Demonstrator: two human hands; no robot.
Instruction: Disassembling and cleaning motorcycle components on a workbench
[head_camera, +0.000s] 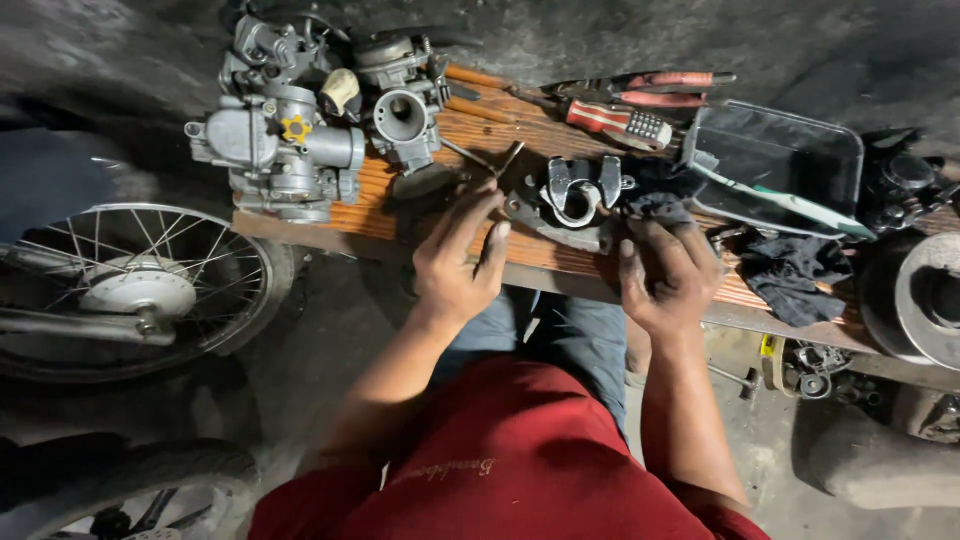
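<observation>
Seated at wooden bench (480, 135), both hands over a metal clamp part (578, 196) lying near the bench's front edge.

My left hand (458, 262): fingers extended and only loosely curled, tips resting at the left edge of the clamp part. No closed grasp visible.

My right hand (668, 275): fingers bent around a dark rag (655, 208), pressed against the right side of the clamp part. How much of the part they grip, I cannot tell.

Carburetor (285, 145) stands upright at the bench's left end, well apart from my hands. Red-handled screwdriver (615, 122) lies behind the clamp part. Black tray (775, 165) sits to the right. Spoked wheel (135, 290) on the floor, left.
</observation>
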